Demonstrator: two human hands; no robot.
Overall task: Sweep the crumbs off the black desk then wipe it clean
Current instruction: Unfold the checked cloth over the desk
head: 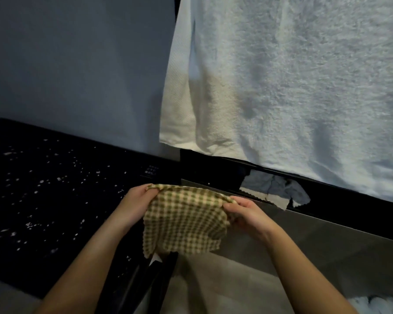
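Both your hands are on the checked cloth (186,223). Left hand (134,205) pinches its top left corner, right hand (247,214) pinches the top right edge. The cloth is stretched between them and hangs down, long axis running left to right.

It hangs just past the right edge of the black surface (21,257), not touching it, over the floor (213,286). The crumbs (43,182) are all on the surface, pale specks scattered across most of it. So the work lies left of the cloth, and your left hand is the nearer one.

Sweeping looks not yet done; the wipe comes after. The next move probably carries the cloth left and down onto the surface, bunched or flattened first. Nothing stands on the surface in the way.

Right of the surface a big white towel (293,87) hangs, with grey clothes (275,189) in a dark gap below it. Behind the surface is bare wall (77,64).

Risk: crumbs pushed off the right edge could land on the floor or in those clothes.
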